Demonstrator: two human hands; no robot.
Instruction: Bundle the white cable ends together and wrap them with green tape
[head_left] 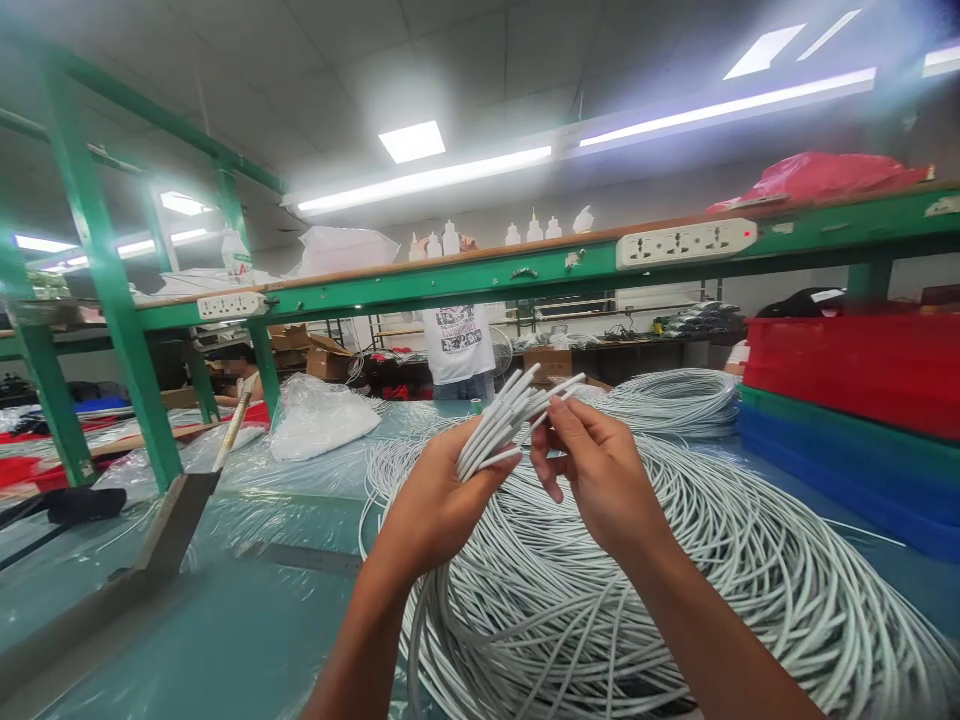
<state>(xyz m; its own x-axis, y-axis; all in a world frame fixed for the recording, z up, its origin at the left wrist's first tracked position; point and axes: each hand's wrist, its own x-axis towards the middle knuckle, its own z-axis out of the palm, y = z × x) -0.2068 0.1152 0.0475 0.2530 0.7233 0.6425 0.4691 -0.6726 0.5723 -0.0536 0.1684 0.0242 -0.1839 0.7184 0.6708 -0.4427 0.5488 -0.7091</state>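
Observation:
My left hand [442, 490] is wrapped round a bundle of white cable ends [495, 425], their tips fanned up and to the right. With thumb and fingertips, my right hand [596, 465] pinches one cable end [570, 386] at the right side of that bundle. Below both hands spreads a large loose coil of white-grey cable [720, 560], covering much of the table in front of me. The lower part of the bundle is hidden behind my left hand and forearm.
A second cable coil [667, 400] lies behind. Stacked red, green and blue bins [847, 450] stand at right. A grey metal channel [150, 560] and a plastic bag [319, 415] lie at left. A green shelf [450, 285] with a power strip [686, 243] crosses ahead; beyond stands a person [459, 345].

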